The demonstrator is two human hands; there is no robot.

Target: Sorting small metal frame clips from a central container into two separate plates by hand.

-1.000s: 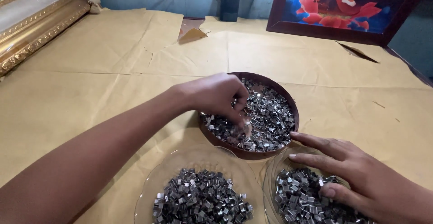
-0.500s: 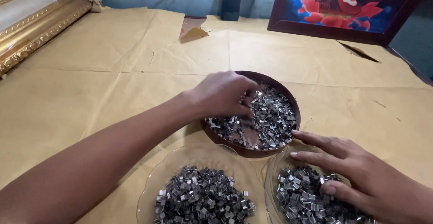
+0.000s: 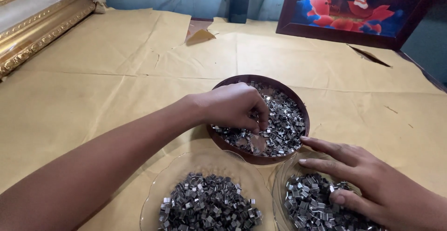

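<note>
A round brown bowl (image 3: 298, 101) in the middle holds a heap of small shiny metal clips (image 3: 284, 119). My left hand (image 3: 233, 106) reaches into it from the left, fingertips pinched together on clips at the bowl's near side. Two clear glass plates sit in front. The left plate (image 3: 179, 170) carries a pile of sorted clips (image 3: 207, 203). My right hand (image 3: 368, 180) lies flat with fingers spread over the right plate (image 3: 279, 184) and its clip pile (image 3: 312, 203).
Tan paper sheets (image 3: 116, 73) cover the work surface. A gilded picture frame (image 3: 37, 31) lies at the far left. A dark-framed colourful painting (image 3: 358, 7) leans at the back right. A torn paper flap (image 3: 200, 35) sticks up near the back.
My left hand has shifted toward the bowl's near edge and closed its fingertips on clips. My right hand has stayed on the right plate.
</note>
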